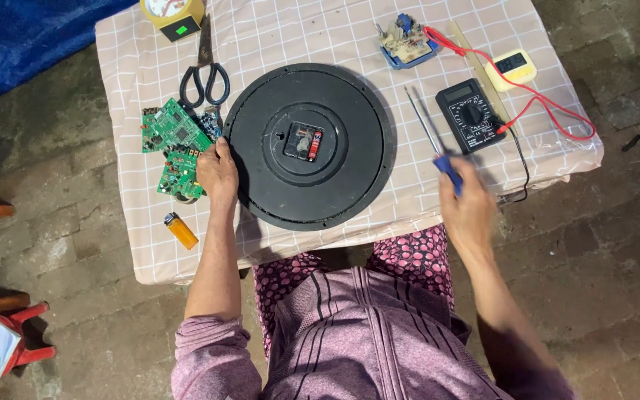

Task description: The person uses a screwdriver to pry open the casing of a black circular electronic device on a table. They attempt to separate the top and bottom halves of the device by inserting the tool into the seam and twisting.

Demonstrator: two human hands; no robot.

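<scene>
A round black wall clock (350, 178) lies face down in the middle of the small table, its square movement with a battery (304, 141) showing at the centre. My left hand (217, 173) rests on the clock's left rim, fingers curled over the edge. My right hand (467, 211) is at the table's right front, closed around the blue handle of a thin screwdriver (430, 135) whose metal shaft points away from me, beside the clock's right edge.
Green circuit boards (175, 145) and black scissors (204, 78) lie left of the clock, an orange lighter (181, 230) near the front left. A black multimeter (470, 115) with red leads (550, 100), a small circuit module (406, 43) and a yellow-cased display (513, 67) sit at right. The checked tablecloth (298, 37) covers the table.
</scene>
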